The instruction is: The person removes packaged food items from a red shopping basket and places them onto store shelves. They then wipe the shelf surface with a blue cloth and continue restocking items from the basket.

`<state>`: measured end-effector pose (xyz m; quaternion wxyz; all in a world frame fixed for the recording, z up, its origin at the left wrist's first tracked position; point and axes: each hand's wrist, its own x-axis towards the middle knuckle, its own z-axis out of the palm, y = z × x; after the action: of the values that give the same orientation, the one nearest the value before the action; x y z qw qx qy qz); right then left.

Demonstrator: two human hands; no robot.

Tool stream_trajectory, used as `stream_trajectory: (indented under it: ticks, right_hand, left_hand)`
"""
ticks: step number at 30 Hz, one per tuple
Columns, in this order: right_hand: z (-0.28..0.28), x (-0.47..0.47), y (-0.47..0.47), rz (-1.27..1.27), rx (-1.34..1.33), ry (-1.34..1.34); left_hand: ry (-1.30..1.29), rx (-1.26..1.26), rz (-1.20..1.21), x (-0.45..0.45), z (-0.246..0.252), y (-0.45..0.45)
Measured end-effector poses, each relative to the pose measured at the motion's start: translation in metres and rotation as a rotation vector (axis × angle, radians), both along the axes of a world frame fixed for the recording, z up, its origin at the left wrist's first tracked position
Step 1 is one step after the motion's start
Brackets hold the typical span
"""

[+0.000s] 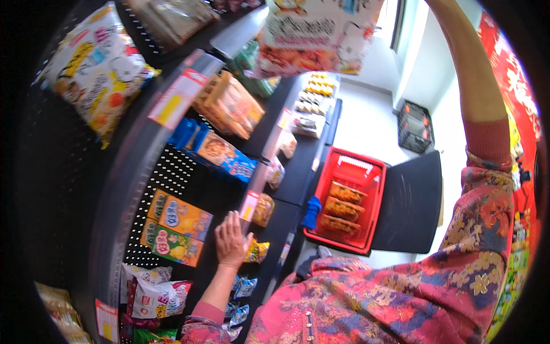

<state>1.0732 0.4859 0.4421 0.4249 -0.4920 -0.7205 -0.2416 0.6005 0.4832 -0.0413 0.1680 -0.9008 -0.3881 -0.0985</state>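
Observation:
My left hand (pixel 231 240) rests on the front edge of a black shelf, beside a red-and-white price tag (pixel 249 205), its fingers slightly apart and holding nothing. My right arm reaches up past the top edge of the view, so the right hand is not seen. Near the top centre a printed snack bag (pixel 318 38) hangs in view; what holds it is hidden. Orange and green snack boxes (pixel 180 228) stand on the shelf left of my left hand. Farther back lie blue cookie packs (pixel 225 155) and an orange-brown packaged food (pixel 232 105).
Below the shelves sits a red shopping basket (pixel 371 206) holding several packaged breads, next to a black panel (pixel 408 206). A black crate (pixel 415 127) stands on the pale floor. Another bag (pixel 103 73) lies on the upper shelf; white-and-pink bags (pixel 159 301) are at lower left.

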Motion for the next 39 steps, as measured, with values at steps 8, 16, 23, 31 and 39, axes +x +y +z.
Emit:
stream_trajectory:
  ticks: [8,16,23,31,39]
  right_hand:
    - [-0.238,0.096,-0.053,-0.26,-0.323,-0.193]
    - [-0.466,0.134,-0.064,-0.463,-0.708,0.246]
    - [-0.622,0.143,-0.055,-0.556,-0.764,0.428]
    - [-0.709,0.123,-0.05,-0.569,-0.878,0.385]
    - [-0.743,0.101,-0.045,-0.586,-0.949,0.276]
  left_hand:
    - [0.009,-0.067,0.022,0.001,0.002,-0.002]
    - [0.043,-0.111,0.065,0.003,0.002,-0.002]
    - [0.059,-0.124,0.073,0.005,0.005,-0.002]
    - [0.065,-0.108,0.058,0.007,0.007,-0.001]
    - [0.066,-0.097,0.058,0.01,0.009,-0.001]
